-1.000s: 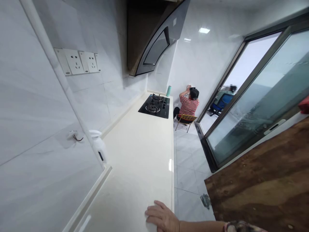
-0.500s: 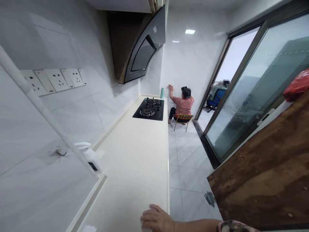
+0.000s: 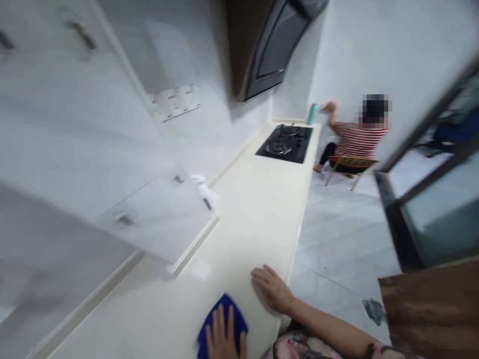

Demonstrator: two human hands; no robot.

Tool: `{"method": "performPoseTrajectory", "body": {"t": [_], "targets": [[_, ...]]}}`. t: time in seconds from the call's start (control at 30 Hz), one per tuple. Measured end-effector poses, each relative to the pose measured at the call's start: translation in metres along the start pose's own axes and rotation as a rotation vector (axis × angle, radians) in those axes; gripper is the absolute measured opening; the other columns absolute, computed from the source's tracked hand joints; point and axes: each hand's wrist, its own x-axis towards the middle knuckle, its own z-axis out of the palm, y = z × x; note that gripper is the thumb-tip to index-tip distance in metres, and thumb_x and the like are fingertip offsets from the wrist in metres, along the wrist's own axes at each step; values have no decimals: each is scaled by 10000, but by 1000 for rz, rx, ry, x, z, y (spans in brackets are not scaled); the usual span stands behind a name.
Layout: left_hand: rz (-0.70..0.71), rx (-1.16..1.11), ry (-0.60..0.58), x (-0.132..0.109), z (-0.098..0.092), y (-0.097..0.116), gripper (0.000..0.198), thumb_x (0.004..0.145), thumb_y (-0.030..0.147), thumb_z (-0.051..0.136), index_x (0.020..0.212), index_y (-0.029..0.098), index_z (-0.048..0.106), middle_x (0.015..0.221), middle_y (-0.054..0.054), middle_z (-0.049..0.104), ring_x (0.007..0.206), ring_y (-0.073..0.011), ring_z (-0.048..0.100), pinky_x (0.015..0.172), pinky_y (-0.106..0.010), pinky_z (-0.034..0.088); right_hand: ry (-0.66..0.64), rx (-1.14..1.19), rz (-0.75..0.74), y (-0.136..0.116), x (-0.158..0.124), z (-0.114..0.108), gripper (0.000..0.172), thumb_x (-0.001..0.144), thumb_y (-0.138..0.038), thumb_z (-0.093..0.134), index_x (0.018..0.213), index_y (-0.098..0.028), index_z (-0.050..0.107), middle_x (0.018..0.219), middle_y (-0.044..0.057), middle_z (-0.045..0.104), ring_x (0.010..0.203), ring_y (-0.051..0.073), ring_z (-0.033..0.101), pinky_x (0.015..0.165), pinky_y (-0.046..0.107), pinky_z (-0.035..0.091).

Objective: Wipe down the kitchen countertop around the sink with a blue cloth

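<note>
My left hand (image 3: 221,335) lies flat on a folded blue cloth (image 3: 232,311) on the cream countertop (image 3: 258,209). Its fingers are stretched out over the cloth, and the lower part of the hand is cut off by the frame's bottom edge. To its right, my right hand (image 3: 275,289) rests palm down near the counter's front edge, fingers extended and holding nothing. A patterned sleeve (image 3: 299,346) shows below the right forearm.
Farther along the counter are a black gas hob (image 3: 286,144), a green can or bottle (image 3: 312,114) and a white appliance (image 3: 204,192) by the wall. A range hood (image 3: 277,45) overhangs. Another person (image 3: 361,139) sits on a low chair. A brown board (image 3: 430,304) stands at right.
The view has swung left and down, so the scene sits farther right. My left hand and the blue cloth have come into view. My right hand still rests on the counter.
</note>
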Motion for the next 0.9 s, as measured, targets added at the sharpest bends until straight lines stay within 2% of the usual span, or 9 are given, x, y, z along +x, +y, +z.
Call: {"method": "performPoseTrajectory", "body": {"t": [0.03,0.1,0.17,0.23,0.4,0.6,0.67,0.77,0.9], "targets": [[12,27,-36,-8,-2,10,899,913,267,585,1700,373,161,1716,-49,374,1489,-298,522,1210,-539,453,29,-22,-9,-1,-4,-1,732,764,-44,494,1468,-213,598,1523,115,632,1480,224,522,1291,551,354],[53,59,-151,-15,-9,21,823,964,292,570,1705,295,213,1726,-85,367,1562,-295,419,1241,-516,419,84,-50,-41,-2,-10,-3,753,794,2,447,1504,-210,577,1528,116,626,1489,218,512,1291,552,363],[74,53,-231,-17,-17,17,778,992,362,576,1697,286,256,1735,-78,358,1584,-288,380,1253,-499,405,99,-62,-78,0,-13,-4,737,843,9,424,1535,-211,552,1544,109,612,1509,215,488,1299,547,354],[35,45,-286,-15,-26,0,740,1001,382,577,1684,301,301,1737,-65,357,1591,-287,365,1261,-505,397,87,-65,-108,2,-14,-6,709,888,-8,422,1559,-213,525,1562,99,596,1527,213,465,1306,540,341],[-314,80,-301,11,-32,-77,592,1031,402,501,1611,288,478,1707,-94,412,1587,-312,374,1297,-553,353,45,-74,-114,1,-19,-12,682,937,-45,428,1599,-205,473,1585,95,572,1541,218,446,1311,541,323],[-585,89,-198,92,-5,-170,581,1037,406,438,1577,213,532,1692,-145,430,1583,-343,372,1321,-600,276,17,-80,-109,1,-23,-15,698,953,-82,434,1635,-233,415,1619,95,534,1520,246,482,1300,564,336],[-638,108,-165,123,6,-196,580,1036,400,432,1573,209,537,1686,-145,443,1579,-342,372,1323,-598,262,7,-82,-118,3,-24,-16,700,957,-97,437,1642,-238,400,1624,93,527,1513,255,492,1297,566,341],[-654,118,-185,166,21,-233,558,1033,373,429,1557,233,559,1679,-119,461,1575,-323,371,1331,-571,242,-4,-107,-145,9,-27,-16,709,951,-112,445,1645,-246,397,1611,85,543,1494,261,515,1292,545,351],[-638,83,-203,198,30,-270,535,1034,350,411,1535,283,586,1651,-91,499,1558,-301,386,1334,-549,226,-34,-162,-192,23,-33,-13,736,933,-120,469,1652,-251,387,1590,86,566,1475,281,538,1268,526,387]]}}
